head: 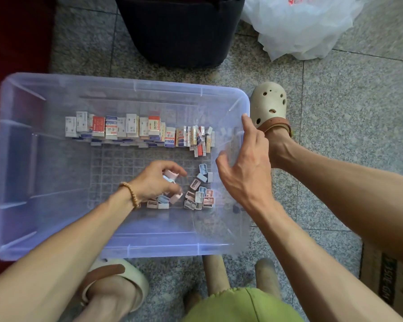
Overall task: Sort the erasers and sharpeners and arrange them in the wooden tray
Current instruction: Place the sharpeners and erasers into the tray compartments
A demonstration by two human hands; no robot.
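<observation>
A clear plastic bin (14, 140) on the floor holds a row of boxed erasers (135, 129) lined along its far side. A loose pile of small pink, blue and white sharpeners (199, 194) lies on the bin's floor at the near right. My left hand (158, 182) is down inside the bin next to the pile, fingers curled round a few pink and blue sharpeners (170, 176). My right hand (244, 166) hovers above the bin's right rim, fingers spread and holding nothing. No wooden tray is in view.
A dark bag (179, 29) stands beyond the bin and a white plastic bag (300, 26) lies at the far right. My feet in cream clogs (269, 101) flank the bin. A cardboard box (389, 284) sits at the lower right on the granite floor.
</observation>
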